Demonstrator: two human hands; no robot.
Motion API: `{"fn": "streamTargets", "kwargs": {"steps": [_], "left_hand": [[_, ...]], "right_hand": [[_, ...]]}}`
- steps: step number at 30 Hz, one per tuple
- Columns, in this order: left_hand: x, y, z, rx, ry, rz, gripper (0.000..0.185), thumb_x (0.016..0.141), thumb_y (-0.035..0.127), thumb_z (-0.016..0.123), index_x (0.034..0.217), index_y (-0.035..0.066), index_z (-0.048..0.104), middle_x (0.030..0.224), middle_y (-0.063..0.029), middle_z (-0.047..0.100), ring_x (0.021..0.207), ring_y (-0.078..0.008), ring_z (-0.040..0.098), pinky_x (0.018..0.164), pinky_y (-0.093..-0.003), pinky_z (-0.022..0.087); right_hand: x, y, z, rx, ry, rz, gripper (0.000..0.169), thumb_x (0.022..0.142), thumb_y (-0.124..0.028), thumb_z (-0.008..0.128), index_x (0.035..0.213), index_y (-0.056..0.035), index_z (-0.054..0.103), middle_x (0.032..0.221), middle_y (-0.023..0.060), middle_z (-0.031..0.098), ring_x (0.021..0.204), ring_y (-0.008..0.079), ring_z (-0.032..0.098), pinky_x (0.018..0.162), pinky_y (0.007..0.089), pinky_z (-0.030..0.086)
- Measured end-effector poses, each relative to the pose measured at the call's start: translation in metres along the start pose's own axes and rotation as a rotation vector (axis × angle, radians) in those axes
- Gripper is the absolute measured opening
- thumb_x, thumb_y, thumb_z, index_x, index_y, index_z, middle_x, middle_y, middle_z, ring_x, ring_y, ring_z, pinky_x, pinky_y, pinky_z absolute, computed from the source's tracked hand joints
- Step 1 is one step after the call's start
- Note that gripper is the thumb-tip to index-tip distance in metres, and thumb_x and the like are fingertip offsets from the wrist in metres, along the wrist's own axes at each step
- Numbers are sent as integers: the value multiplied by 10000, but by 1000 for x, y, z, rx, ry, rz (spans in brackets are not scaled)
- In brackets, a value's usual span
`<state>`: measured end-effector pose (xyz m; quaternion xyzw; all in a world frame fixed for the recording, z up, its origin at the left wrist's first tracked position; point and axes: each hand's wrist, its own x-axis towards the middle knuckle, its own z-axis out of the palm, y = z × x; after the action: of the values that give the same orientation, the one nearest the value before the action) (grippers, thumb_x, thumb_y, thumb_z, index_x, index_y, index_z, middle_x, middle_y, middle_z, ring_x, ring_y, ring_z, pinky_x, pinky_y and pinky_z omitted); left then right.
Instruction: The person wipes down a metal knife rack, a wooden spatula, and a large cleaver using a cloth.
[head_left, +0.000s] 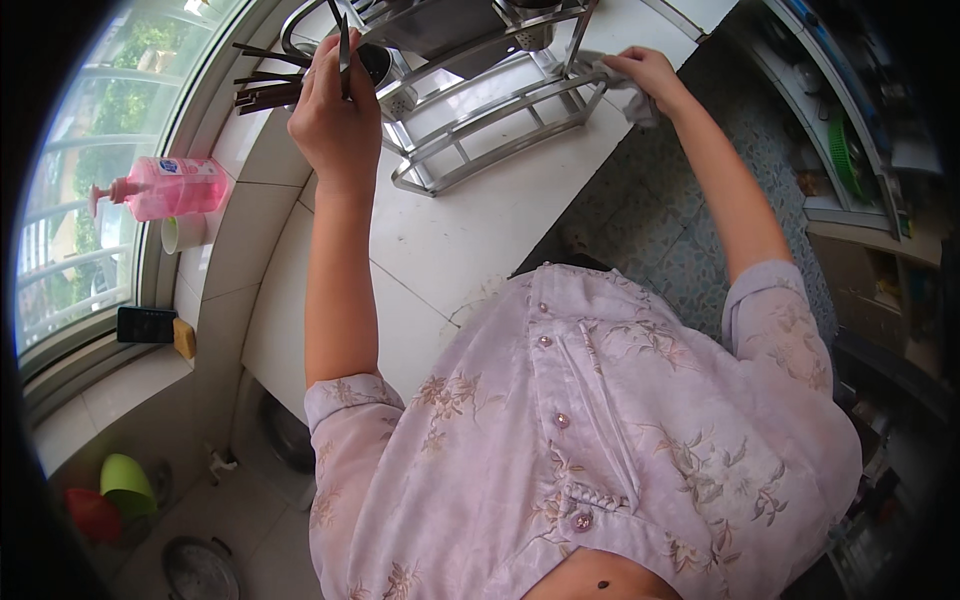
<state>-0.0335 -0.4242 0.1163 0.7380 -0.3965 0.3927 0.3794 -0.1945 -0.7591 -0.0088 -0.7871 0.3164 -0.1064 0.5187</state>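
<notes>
A stainless-steel dish rack (487, 139) stands on the white tiled counter (442, 225). My left hand (334, 112) is raised at its left end, fingers curled around a slim, pointed metal utensil (345, 60) that looks like a blade. Dark chopsticks (262, 97) stick out to the left behind that hand; what holds them is hidden. Close to its fingers hangs a perforated metal utensil holder (400, 103). At the rack's right end, my right hand (649, 75) grips a grey cloth (639, 109), which lies against the rail and droops over the counter edge.
Along the window ledge are a pink pump bottle (176, 187), a pale green cup (182, 233), a black rectangular object (145, 325) and a yellow sponge (184, 339). Patterned floor (637, 202) lies right of the counter, shelves (862, 172) beyond. A green container (127, 484) sits lower left.
</notes>
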Motion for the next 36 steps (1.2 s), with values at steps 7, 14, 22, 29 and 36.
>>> {"fn": "streamTargets", "kwargs": {"steps": [7,14,22,29,36], "left_hand": [[-1,0,-10,6,-56,39,202,819,95,596,1008,143,649,1032,-12,655,804,-198,659,635,-278,534],[4,15,-25,110,-119,-27,265,833,102,586,1091,164,607,1079,-21,633,782,-226,653,630,-315,539],[15,2,-13,141,3,11,113,832,98,599,942,114,621,918,-12,659,679,-227,638,557,-308,510],[23,0,-2,252,-67,-100,83,862,166,568,879,103,618,895,-30,661,642,-256,628,542,-327,508],[30,-10,3,325,-108,-130,71,852,174,566,864,111,595,811,-33,644,595,-287,606,512,-360,491]], "right_hand": [[-73,41,9,257,319,-2,280,760,-238,713,963,-65,626,647,-20,534,588,74,486,541,239,400],[-111,-38,70,-168,217,-475,479,824,-290,646,1265,-167,506,606,66,528,560,196,535,573,302,448],[-61,-60,102,-115,83,-383,288,908,-351,493,919,-64,472,720,142,585,700,349,565,630,406,431],[-10,-69,98,-167,4,-439,315,924,-354,428,930,-42,466,826,225,591,832,429,549,715,445,430],[25,-83,101,-214,-80,-422,344,921,-353,408,981,-19,461,894,256,595,901,434,550,773,441,425]]}}
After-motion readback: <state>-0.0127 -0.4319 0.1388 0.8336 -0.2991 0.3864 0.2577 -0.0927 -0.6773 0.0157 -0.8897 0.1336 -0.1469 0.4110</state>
